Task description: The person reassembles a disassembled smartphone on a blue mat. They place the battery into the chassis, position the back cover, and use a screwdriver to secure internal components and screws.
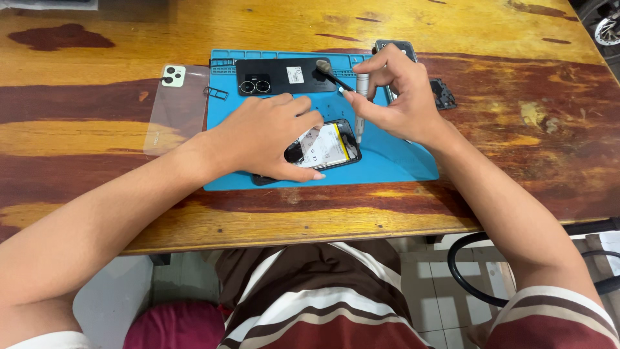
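An opened phone (326, 147) lies on a blue work mat (400, 161), its white-and-yellow battery showing. My left hand (268, 136) rests on the phone's left part and holds it down. My right hand (394, 97) grips a small silver screwdriver (361, 97) upright, tip down at the phone's upper right edge. A black back cover (284, 75) with two camera rings lies at the mat's far side. A small brush (330, 73) lies across it.
A clear phone case (174, 110) lies left of the mat on the wooden table (516, 129). A dark small part (444, 94) sits right of the mat, another device (395, 46) behind my right hand. A black cable (465, 271) hangs below the table edge.
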